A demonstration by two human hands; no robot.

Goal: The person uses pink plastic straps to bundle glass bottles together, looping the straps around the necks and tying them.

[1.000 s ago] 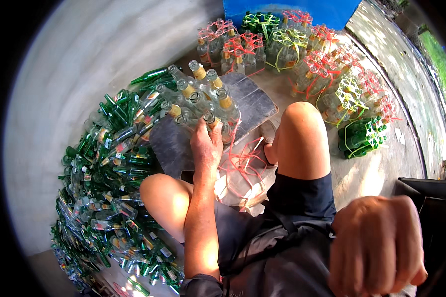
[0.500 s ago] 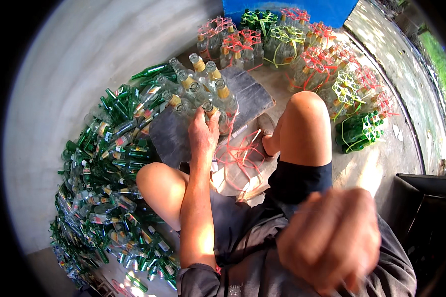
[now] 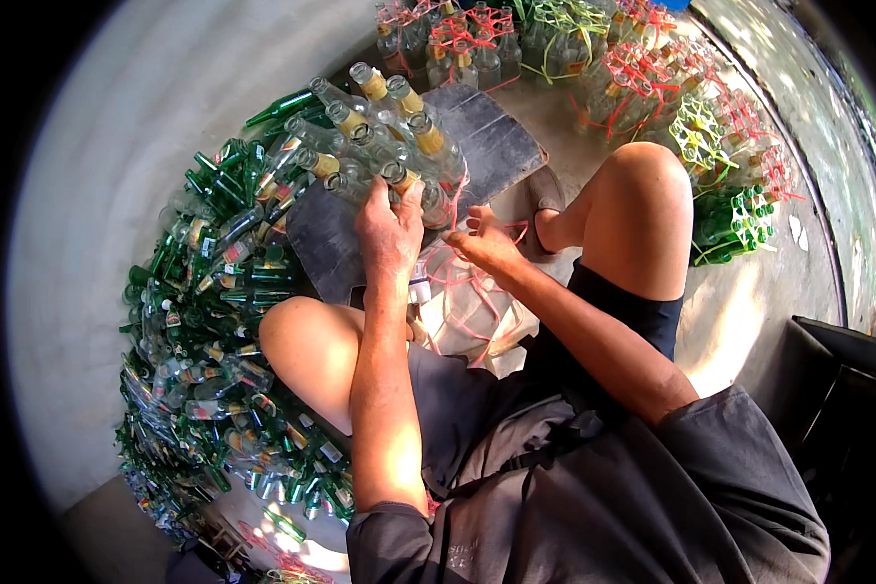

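Observation:
A cluster of clear glass bottles (image 3: 374, 143), several with yellow neck labels, stands close together on a dark board (image 3: 499, 139) before my knees. My left hand (image 3: 389, 234) is closed around the neck of the nearest bottle (image 3: 400, 176). Red strap (image 3: 459, 192) runs along the right side of the cluster and falls to a loose tangle (image 3: 477, 304) below. Beside that strap is my right hand (image 3: 487, 241), thumb and fingers apart, with the palm turned toward the bottles. I see nothing gripped in it, and the strap passes close to its fingers.
A large heap of mostly green bottles (image 3: 214, 282) lies along the wall on the left. Bundles of clear bottles tied with red strap (image 3: 633, 83) stand at the far right, along with a green bundle (image 3: 735, 226). A dark box-like object (image 3: 837, 350) is at the right edge.
My right hand, raised and curled close to the camera before, has come down and forward to the strap beside the bottles, its fingers now apart. My left hand keeps its hold.

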